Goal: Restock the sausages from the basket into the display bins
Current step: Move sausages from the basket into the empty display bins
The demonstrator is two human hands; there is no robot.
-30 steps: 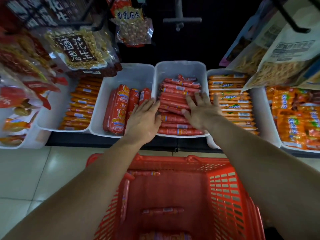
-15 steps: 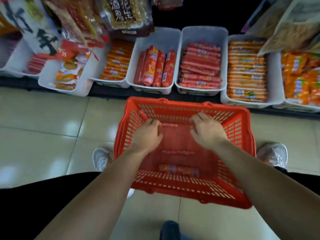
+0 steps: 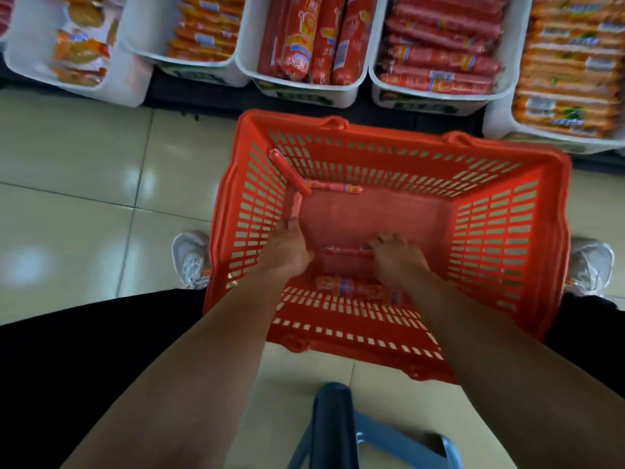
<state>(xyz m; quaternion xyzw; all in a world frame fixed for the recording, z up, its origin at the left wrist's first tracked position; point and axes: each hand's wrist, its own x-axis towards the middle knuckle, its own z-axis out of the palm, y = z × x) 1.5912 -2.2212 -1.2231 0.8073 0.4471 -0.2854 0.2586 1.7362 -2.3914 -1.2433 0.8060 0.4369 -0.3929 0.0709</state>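
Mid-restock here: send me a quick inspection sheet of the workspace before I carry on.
Surface: tiled floor; the basket stands on it.
Job's things: red basket holds a few thin sausages and one thick sausage; display bins look well filled.
Clutter: blue object near the basket.
Hands: left hand at the wall sausage, grip unclear; right hand curled on the middle sausage.
Cables: nothing seen.
Surroundings: white shoes flank the basket.

Far ends of display bins (image 3: 306, 93) beyond top edge; sausage labels (image 3: 439, 77) illegibly blurred.
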